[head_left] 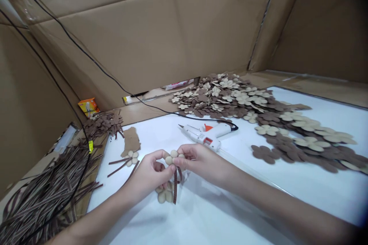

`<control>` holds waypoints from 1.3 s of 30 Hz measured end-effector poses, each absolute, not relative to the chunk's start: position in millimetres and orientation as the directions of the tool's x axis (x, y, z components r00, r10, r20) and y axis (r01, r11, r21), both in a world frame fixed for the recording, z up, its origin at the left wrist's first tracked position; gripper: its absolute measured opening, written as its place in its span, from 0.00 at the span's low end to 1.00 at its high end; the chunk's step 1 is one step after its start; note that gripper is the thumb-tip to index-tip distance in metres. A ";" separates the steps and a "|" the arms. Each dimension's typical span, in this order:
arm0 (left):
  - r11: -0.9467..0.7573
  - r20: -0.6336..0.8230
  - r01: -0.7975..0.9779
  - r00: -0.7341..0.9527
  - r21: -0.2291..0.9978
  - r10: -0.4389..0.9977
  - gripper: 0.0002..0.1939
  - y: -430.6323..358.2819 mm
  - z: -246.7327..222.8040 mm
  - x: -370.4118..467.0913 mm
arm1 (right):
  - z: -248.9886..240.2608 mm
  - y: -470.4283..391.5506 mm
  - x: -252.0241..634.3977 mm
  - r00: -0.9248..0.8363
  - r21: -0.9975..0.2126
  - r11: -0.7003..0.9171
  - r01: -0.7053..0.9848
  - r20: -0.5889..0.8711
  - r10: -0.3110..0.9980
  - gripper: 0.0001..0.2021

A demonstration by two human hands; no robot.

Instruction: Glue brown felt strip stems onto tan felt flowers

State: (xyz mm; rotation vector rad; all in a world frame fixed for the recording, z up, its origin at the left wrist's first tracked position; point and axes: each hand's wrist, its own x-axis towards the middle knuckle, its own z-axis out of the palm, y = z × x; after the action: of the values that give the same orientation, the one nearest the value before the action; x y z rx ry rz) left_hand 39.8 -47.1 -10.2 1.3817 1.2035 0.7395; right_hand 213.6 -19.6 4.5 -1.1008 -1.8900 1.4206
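A small beige flower (173, 157) is pinched between my left hand (153, 172) and my right hand (195, 157), near the middle of the white board. Brown stitched ribbon strips (175, 185) hang down below it. Under my left hand's fingers lies another beige flower (165, 195), partly covered. Left of my hands, a beige flower with ribbon tails (132, 158) rests at the edge of a torn cardboard piece (131, 140). Just beyond my right hand, a white glue gun (202, 136) lies on its side.
Brown and beige felt flowers (244, 99) are heaped at the back right. Ribbon strips (48, 183) pile up at the left, below small brown flowers (105, 122) and an orange box (88, 107). A black cable (109, 76) crosses to the glue gun. Cardboard walls stand behind.
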 end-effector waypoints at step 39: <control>-0.033 0.015 0.078 0.220 0.996 0.975 0.18 -39.2 1.1 36.2 | 7.7 -29.8 213.7 -0.496 -0.870 0.382 0.311 0.195 0.846 0.14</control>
State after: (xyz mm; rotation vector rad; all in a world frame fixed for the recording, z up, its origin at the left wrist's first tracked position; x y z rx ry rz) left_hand 36.2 -39.2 1.1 1.3827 1.0904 1.0219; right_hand 213.7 -29.8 7.7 -0.9919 -1.9972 1.0630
